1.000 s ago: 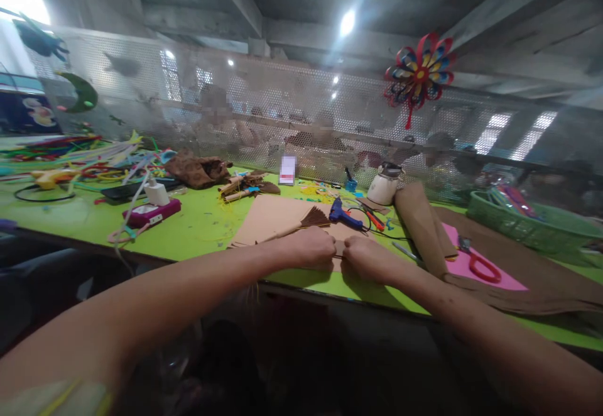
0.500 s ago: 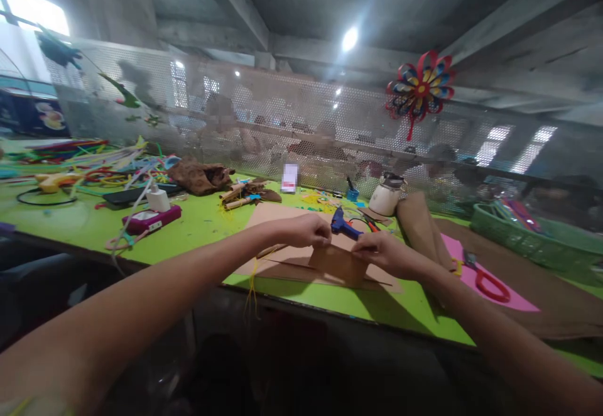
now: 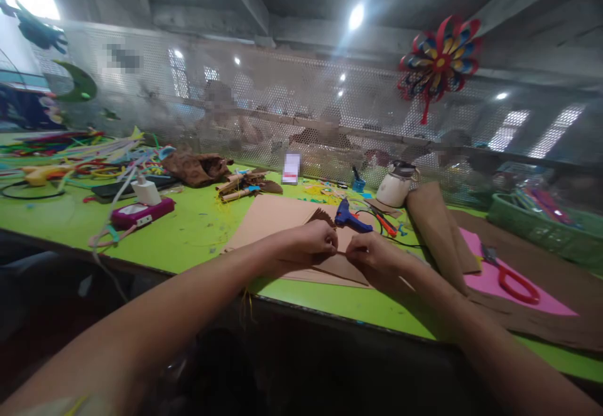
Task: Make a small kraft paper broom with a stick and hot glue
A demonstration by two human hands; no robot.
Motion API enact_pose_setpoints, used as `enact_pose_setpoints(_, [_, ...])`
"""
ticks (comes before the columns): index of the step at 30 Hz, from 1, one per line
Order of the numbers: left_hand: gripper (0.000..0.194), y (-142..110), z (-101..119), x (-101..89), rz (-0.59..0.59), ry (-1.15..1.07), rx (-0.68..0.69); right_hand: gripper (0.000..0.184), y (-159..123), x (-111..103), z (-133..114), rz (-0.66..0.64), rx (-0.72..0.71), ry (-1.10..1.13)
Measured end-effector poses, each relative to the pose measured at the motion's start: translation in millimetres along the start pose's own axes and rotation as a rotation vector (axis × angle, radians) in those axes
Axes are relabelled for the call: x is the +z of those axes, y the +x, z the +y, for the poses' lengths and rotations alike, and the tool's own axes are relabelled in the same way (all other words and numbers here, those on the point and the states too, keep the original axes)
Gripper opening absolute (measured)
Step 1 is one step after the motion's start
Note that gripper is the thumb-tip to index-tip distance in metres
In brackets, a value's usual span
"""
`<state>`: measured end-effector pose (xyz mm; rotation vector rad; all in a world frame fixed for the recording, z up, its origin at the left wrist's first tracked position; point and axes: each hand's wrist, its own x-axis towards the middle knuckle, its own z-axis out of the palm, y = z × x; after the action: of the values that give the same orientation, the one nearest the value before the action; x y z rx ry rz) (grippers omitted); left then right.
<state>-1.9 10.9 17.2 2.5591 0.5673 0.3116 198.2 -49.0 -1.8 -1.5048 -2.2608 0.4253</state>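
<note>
My left hand [image 3: 311, 242] and my right hand [image 3: 370, 256] meet over a green table [image 3: 198, 227], both pinched on a small piece of brown paper [image 3: 343, 264]. That piece lies over a larger tan paper sheet [image 3: 271, 215]. A dark brown fringed piece [image 3: 321, 215] pokes up just behind my left hand. A blue glue gun [image 3: 349, 216] lies a little beyond my fingers.
Red scissors [image 3: 511, 275] rest on a pink sheet [image 3: 494, 278] at right, beside a brown paper roll [image 3: 433, 227]. A white kettle [image 3: 396, 188], a magenta box [image 3: 139, 212] with a white charger, coloured strips at far left, a green basket [image 3: 541, 230] and a perforated screen stand behind.
My hands have come closer together and lowered the brown piece from held upright to nearly flat on the tan sheet. The view has shifted slightly left.
</note>
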Motion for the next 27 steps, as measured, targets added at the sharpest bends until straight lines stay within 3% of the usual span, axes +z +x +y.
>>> enact_pose_setpoints(9, [0.017, 2, -12, 8.3, 0.102, 0.259, 0.169, 0.018, -10, 1, -14, 0.032, -0.081, -0.319])
enact_pose_setpoints(20, [0.013, -11, -10, 0.8, 0.105, 0.359, 0.154, 0.016, -20, 2, 0, 0.042, -0.108, -0.535])
enact_pose_setpoints(27, [0.012, -22, -1, 0.6, 0.102, 0.457, 0.211, 0.016, -25, 2, -13, 0.044, -0.193, -0.680])
